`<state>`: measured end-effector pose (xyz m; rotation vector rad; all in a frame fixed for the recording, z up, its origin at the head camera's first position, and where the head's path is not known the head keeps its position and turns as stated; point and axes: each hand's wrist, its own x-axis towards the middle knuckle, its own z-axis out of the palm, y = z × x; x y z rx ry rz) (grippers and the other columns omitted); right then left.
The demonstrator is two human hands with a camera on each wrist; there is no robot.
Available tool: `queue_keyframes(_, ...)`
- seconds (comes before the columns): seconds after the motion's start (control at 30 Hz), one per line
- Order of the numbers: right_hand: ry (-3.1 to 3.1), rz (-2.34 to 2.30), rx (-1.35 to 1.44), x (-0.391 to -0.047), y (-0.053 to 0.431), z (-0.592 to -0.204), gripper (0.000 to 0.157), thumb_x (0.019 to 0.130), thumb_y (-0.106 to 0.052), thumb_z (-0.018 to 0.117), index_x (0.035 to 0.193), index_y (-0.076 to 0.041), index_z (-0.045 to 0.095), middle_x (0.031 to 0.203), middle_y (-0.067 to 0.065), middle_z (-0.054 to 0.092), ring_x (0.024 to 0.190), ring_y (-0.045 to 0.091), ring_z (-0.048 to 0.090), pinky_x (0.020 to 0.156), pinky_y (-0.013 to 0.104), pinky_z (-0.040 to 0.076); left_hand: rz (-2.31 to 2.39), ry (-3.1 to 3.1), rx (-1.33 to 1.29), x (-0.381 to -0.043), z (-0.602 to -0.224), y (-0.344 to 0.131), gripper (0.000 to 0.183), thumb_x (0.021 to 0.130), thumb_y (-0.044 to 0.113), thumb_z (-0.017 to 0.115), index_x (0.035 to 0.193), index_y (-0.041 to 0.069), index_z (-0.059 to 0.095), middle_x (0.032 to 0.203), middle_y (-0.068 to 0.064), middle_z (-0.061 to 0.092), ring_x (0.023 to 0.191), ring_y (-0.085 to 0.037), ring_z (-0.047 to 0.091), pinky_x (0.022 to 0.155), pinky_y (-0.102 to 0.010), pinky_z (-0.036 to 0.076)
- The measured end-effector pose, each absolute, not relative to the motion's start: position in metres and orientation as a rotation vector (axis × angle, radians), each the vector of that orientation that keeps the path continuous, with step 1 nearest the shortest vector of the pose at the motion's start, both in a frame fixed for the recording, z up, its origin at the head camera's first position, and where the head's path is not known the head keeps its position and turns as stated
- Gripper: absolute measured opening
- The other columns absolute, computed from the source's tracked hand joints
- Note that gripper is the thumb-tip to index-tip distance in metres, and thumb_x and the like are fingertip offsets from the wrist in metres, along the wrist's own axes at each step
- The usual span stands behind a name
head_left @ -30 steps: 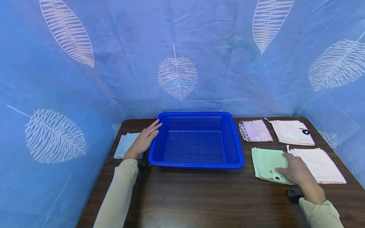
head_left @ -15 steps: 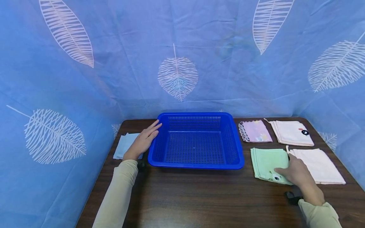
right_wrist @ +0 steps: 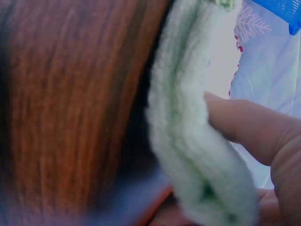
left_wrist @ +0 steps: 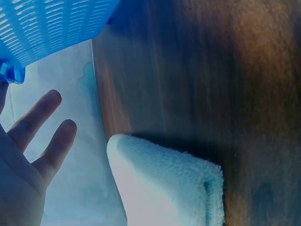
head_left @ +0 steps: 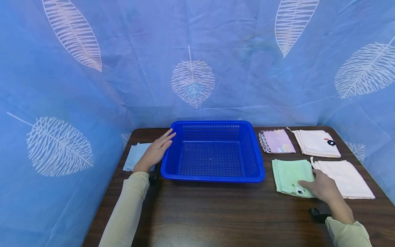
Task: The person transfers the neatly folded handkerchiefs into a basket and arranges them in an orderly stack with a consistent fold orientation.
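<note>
In the head view, my right hand [head_left: 324,187] holds the right edge of a folded green towel [head_left: 291,173] with an eye design on its near corner. The right wrist view shows the thumb [right_wrist: 254,125] pressing the folded layers, while the other fingers curl in at the lower edge, partly hidden. My left hand [head_left: 155,151] rests with fingers spread at the left rim of a blue plastic basket [head_left: 213,179], which has nothing in it. Below that palm, partly covered by the wrist, lies a folded light-blue towel [head_left: 135,156].
Right of the basket lie a folded purple towel [head_left: 279,141], a white towel with an eye design [head_left: 318,142] and a plain white towel [head_left: 345,180] beside the green one. The brown table [head_left: 228,212] meets a blue leaf-print cloth [head_left: 234,82] behind.
My right fingers have drawn back slightly and curled in at the green towel's right edge. The left hand and basket have stayed in place.
</note>
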<state>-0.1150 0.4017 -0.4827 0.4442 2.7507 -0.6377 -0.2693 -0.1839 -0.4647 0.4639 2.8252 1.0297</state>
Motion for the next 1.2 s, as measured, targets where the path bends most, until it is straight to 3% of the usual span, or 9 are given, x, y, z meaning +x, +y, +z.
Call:
queue_keyframes(0.13,2.769,-0.666,0.444,-0.115,0.403,-0.484,0.091,0.095,-0.038,0.066,0.139,0.032,0.027,0.135,0.052,0.038,0.118,0.064,0.046,0.096,0.068,0.047,1.025,2.829,0.466,-0.27,-0.464,-0.183,0.049,0.107,0.059,0.028,0.155,0.049,0.033,0.169,0.024,0.018,0.161,-0.027,0.019,0.125,-0.068,0.014)
queue_keyframes(0.5,2.803,-0.762,0.427,-0.113,0.404,-0.488,0.085,0.102,-0.039,0.051,0.143,0.029,0.021,0.138,0.052,0.034,0.122,0.066,0.042,0.097,0.071,0.044,1.015,2.838,0.458,-0.269,-0.462,-0.183,0.05,0.107,0.059,0.027,0.156,0.049,0.032,0.169,0.022,0.018,0.161,-0.027,0.019,0.126,-0.067,0.013)
queue_keyframes(0.7,2.844,-0.811,0.438,-0.111,0.401,-0.485,0.082,0.105,-0.042,0.048,0.143,0.028,0.026,0.138,0.05,0.038,0.12,0.063,0.046,0.095,0.071,0.045,1.027,2.833,0.458,-0.268,-0.463,-0.183,0.049,0.108,0.058,0.027,0.155,0.049,0.033,0.169,0.023,0.018,0.161,-0.029,0.019,0.125,-0.068,0.015)
queue_keyframes(0.97,2.835,-0.963,0.455,-0.11,0.395,-0.482,0.082,0.106,-0.042,0.046,0.148,0.023,0.02,0.143,0.049,0.034,0.126,0.063,0.041,0.098,0.074,0.04,1.049,2.822,0.437,-0.268,-0.465,-0.184,0.049,0.107,0.06,0.027,0.155,0.05,0.033,0.169,0.024,0.017,0.161,-0.027,0.018,0.124,-0.069,0.017)
queue_keyframes(1.2,2.831,-1.074,0.453,-0.107,0.39,-0.475,0.08,0.107,-0.04,0.046,0.151,0.02,0.017,0.143,0.046,0.037,0.117,0.053,0.049,0.091,0.066,0.044,1.074,2.806,0.443,-0.269,-0.466,-0.183,0.049,0.107,0.06,0.028,0.154,0.051,0.034,0.168,0.025,0.017,0.161,-0.025,0.018,0.124,-0.069,0.018)
